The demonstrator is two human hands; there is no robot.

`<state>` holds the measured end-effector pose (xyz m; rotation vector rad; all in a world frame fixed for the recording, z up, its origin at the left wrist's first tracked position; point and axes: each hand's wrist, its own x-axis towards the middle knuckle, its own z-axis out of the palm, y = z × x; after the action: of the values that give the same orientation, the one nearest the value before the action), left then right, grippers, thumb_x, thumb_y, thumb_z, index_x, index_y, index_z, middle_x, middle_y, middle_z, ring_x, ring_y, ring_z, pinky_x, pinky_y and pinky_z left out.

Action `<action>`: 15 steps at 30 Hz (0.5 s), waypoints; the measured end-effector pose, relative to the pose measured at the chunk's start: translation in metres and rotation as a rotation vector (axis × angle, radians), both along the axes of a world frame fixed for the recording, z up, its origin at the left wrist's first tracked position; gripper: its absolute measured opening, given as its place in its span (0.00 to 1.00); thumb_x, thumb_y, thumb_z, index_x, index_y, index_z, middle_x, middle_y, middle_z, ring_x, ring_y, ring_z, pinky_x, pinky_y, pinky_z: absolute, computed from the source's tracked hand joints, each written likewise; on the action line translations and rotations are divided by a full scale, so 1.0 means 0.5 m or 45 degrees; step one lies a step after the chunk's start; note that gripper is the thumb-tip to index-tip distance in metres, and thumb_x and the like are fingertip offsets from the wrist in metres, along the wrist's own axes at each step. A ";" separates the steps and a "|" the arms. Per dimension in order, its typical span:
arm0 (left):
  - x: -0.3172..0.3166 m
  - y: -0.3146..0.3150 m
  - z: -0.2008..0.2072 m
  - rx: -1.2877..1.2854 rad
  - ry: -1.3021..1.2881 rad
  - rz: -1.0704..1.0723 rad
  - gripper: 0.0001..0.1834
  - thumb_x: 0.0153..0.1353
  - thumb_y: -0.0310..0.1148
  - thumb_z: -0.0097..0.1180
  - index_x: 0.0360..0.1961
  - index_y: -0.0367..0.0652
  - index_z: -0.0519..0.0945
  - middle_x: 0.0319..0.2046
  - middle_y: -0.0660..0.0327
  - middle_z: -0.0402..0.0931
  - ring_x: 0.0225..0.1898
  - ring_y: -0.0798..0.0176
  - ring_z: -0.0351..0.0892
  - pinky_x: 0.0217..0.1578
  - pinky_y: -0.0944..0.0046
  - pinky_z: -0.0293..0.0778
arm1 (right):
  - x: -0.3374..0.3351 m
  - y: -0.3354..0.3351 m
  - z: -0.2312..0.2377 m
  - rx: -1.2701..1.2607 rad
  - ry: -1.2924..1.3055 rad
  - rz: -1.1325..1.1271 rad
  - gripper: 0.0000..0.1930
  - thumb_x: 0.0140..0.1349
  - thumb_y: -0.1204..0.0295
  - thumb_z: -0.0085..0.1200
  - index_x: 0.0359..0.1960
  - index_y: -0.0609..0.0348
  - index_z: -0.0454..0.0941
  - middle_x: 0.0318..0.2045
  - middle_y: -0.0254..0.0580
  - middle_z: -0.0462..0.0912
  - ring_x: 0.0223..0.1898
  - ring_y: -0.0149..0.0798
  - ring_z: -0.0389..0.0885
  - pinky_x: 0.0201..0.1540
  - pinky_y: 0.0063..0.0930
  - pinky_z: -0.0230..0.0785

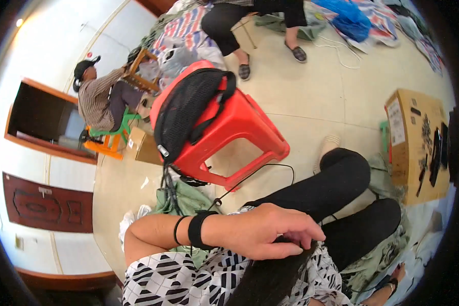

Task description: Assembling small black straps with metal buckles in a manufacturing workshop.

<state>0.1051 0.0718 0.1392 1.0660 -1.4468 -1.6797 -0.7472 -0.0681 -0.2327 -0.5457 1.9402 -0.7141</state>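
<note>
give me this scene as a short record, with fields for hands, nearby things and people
left hand: the left hand is curled at a long dark bundle, possibly hair; grip unclear
left wrist: wide black band
right hand: cannot be identified with certainty
ahead: red plastic stool bearing a black mesh bag
right side: cardboard box
people: someone in a striped shirt and black cap, seated at left; another person's black-clad legs and checked shoes at top
</note>
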 end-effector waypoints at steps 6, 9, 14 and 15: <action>0.155 0.154 0.080 -0.641 -0.433 0.767 0.15 0.54 0.24 0.53 0.44 0.34 0.75 0.29 0.60 0.79 0.34 0.63 0.79 0.34 0.64 0.75 | 0.192 -0.035 0.134 -0.133 0.099 0.124 0.19 0.58 0.62 0.52 0.42 0.68 0.72 0.28 0.46 0.78 0.24 0.43 0.79 0.24 0.26 0.72; 0.272 0.234 0.057 -0.870 -0.158 1.587 0.13 0.58 0.28 0.48 0.44 0.35 0.75 0.25 0.64 0.77 0.29 0.62 0.77 0.33 0.65 0.74 | 0.259 -0.066 0.232 -0.081 0.212 0.239 0.18 0.58 0.63 0.52 0.41 0.68 0.72 0.28 0.46 0.78 0.24 0.43 0.79 0.23 0.27 0.72; 0.460 0.372 -0.065 -0.761 0.812 2.233 0.12 0.61 0.32 0.48 0.45 0.40 0.74 0.29 0.63 0.76 0.29 0.65 0.76 0.36 0.64 0.75 | 0.364 -0.118 0.343 -0.009 0.377 0.363 0.16 0.58 0.65 0.51 0.40 0.69 0.72 0.27 0.46 0.77 0.24 0.44 0.79 0.23 0.29 0.74; 0.482 0.395 -0.099 -0.775 0.838 2.248 0.12 0.61 0.32 0.48 0.45 0.40 0.74 0.29 0.63 0.76 0.29 0.65 0.76 0.36 0.64 0.75 | 0.381 -0.129 0.360 0.013 0.410 0.381 0.16 0.58 0.65 0.51 0.39 0.69 0.72 0.26 0.46 0.77 0.24 0.44 0.79 0.23 0.29 0.74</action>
<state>0.3463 0.2694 0.0897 0.7652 -0.1484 -0.1535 -0.5567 -0.1324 -0.0525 -0.9693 2.0905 -0.4445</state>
